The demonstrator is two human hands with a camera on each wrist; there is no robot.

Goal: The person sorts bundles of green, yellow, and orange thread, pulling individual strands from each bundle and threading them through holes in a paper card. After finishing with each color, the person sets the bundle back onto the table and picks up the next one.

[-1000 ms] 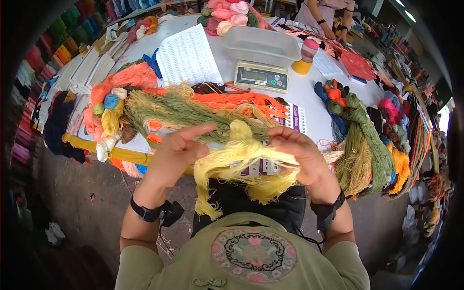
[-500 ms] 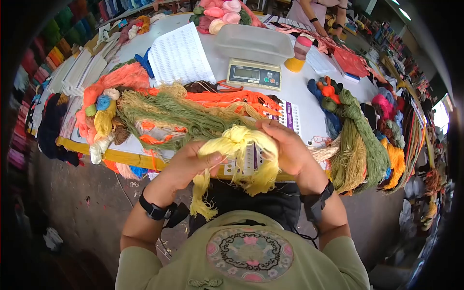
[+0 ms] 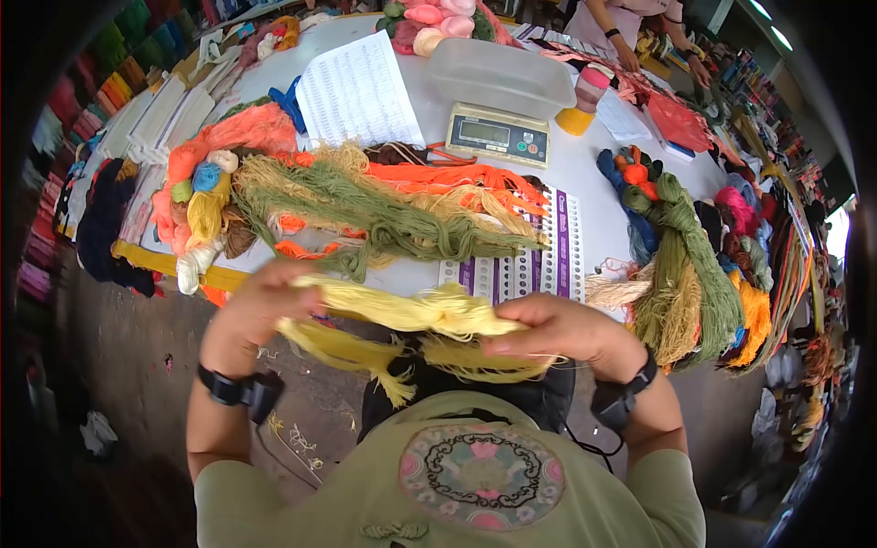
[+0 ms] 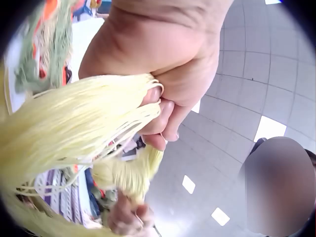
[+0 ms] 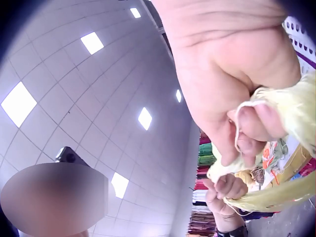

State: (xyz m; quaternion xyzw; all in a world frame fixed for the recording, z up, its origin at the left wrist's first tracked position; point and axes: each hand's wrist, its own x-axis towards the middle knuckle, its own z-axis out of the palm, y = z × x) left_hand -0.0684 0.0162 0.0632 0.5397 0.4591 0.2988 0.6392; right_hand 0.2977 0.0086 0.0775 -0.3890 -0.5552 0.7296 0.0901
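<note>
A pale yellow skein (image 3: 393, 306) is stretched between both hands in front of the table edge, with a knotted bunch near its right part. The left hand (image 3: 260, 306) grips its left end; in the left wrist view curled fingers (image 4: 157, 116) hold the strands (image 4: 74, 118). The right hand (image 3: 571, 333) pinches the skein beside the bunch, and the right wrist view shows its fingers (image 5: 254, 123) curled round the yarn (image 5: 296, 108). Loose yellow ends (image 3: 352, 352) hang below.
Green yarn (image 3: 365, 210) and orange yarn (image 3: 457, 183) lie across the table. Behind are a scale (image 3: 498, 135), a clear tray (image 3: 502, 78), a printed sheet (image 3: 356, 91) and a cup (image 3: 585, 100). More skeins (image 3: 681, 265) hang at the right edge. Another person's arms (image 3: 617, 36) are at the back.
The hands have spread apart, the left one moving farther left, and the bunched skein is now stretched sideways and lower, nearer the body.
</note>
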